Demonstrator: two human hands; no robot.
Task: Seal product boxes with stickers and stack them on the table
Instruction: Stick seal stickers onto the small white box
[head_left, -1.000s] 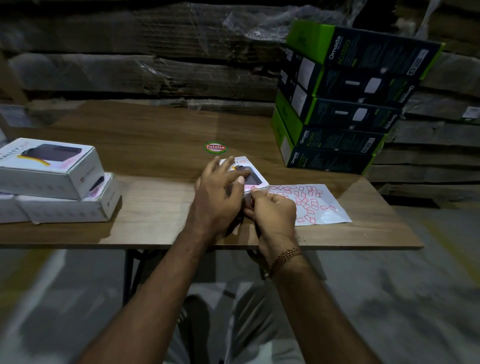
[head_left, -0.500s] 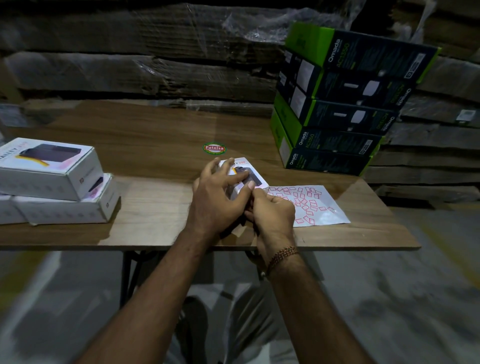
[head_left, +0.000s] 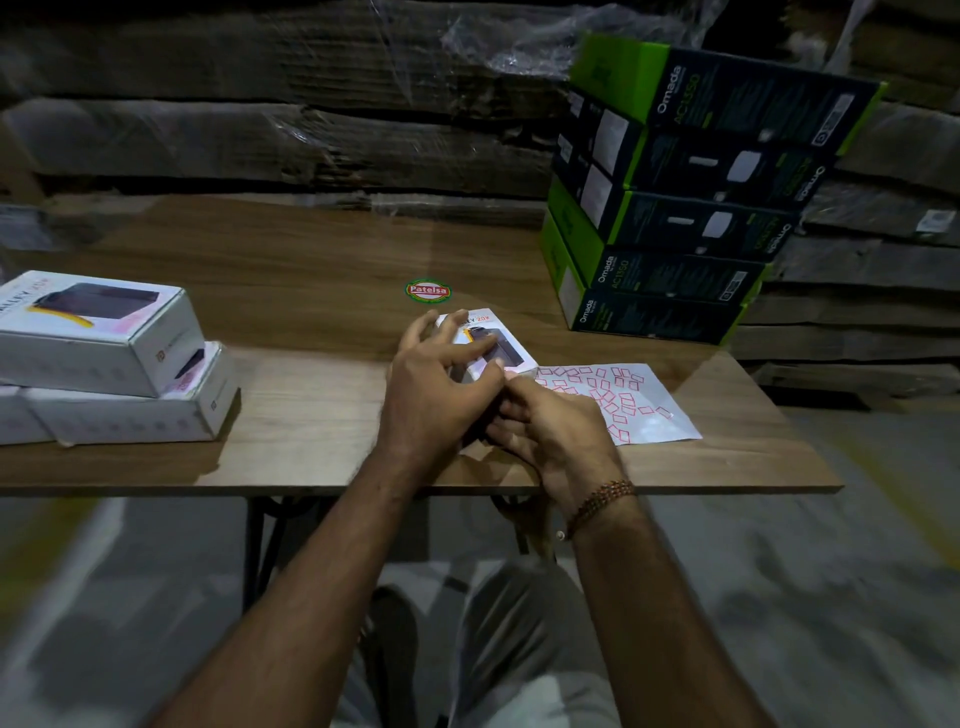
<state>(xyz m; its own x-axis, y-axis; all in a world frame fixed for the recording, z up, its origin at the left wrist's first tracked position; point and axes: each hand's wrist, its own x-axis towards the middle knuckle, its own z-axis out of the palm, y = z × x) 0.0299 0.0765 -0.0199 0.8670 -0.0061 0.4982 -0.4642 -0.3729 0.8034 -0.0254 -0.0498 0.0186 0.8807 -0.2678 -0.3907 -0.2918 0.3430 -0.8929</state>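
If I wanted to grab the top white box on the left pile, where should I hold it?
Probably across its two long side walls, coming down from above. The top white box lies flat on another white box, so your fingers can't get underneath, but its sides are bare.

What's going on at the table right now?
A person is working on a small white product box near the table's front edge. The left hand grips the box while the right hand works at its near end; whether it holds a sticker is hidden. The sticker sheet lies to the right, white boxes are stacked at left.
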